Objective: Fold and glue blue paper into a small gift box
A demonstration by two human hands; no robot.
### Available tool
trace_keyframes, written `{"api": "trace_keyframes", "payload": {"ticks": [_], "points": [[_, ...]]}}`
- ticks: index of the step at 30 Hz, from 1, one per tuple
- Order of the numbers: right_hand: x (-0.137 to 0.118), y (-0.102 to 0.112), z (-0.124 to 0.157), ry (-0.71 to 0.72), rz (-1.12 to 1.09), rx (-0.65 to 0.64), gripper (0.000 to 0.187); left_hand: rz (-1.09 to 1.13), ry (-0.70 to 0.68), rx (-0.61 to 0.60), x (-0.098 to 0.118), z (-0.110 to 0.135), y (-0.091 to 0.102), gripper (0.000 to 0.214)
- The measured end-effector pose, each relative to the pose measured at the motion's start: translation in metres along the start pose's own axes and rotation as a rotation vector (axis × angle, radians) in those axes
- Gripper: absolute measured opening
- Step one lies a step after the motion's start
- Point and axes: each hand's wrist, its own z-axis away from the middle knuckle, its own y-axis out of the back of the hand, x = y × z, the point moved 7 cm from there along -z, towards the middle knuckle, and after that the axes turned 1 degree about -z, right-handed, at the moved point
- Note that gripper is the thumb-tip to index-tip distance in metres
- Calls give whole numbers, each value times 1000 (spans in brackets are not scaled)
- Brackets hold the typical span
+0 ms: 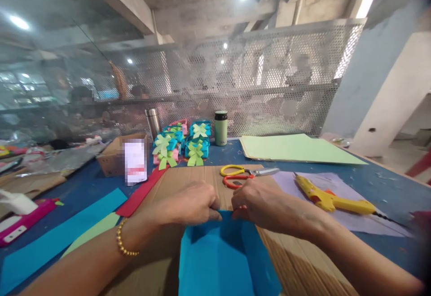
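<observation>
A blue paper box (218, 260) with raised sides lies on a cardboard sheet (161, 242) in front of me. My left hand (198, 201) is closed on the top of its far edge, thumb and fingers pinching the paper. Right beside it, my right hand (252, 199) pinches the same far edge, a short gap from the left. Just beyond the right hand lies a pair of scissors (249, 172) with red and yellow handles.
A yellow glue gun (333, 197) lies on purple paper (357, 222) at right. Behind stand small bow-topped boxes (198, 141), a green cup (221, 129) and a steel flask (153, 123). Green sheets (296, 148), blue strips (67, 233) and a red strip (143, 192) lie around.
</observation>
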Motion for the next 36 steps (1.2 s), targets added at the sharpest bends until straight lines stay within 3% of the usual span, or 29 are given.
{"api": "trace_keyframes", "payload": {"ticks": [4, 9, 15, 23, 28, 36], "points": [[-1, 0, -2, -22, -1, 7, 12, -80, 9, 45, 8, 0, 2, 35], [-16, 2, 1, 15, 111, -15, 17, -111, 4, 105, 17, 8, 0, 27], [-22, -4, -1, 99, 59, -75, 19, -112, -6, 158, 11, 20, -6, 26], [-16, -8, -7, 37, -84, -86, 24, -228, -50, 141, 4, 23, -7, 27], [-18, -15, -7, 101, -55, -26, 23, -267, -86, 142, 10, 24, -7, 20], [-24, -9, -7, 108, -44, -12, 30, -74, -169, 145, 9, 23, -5, 26]]}}
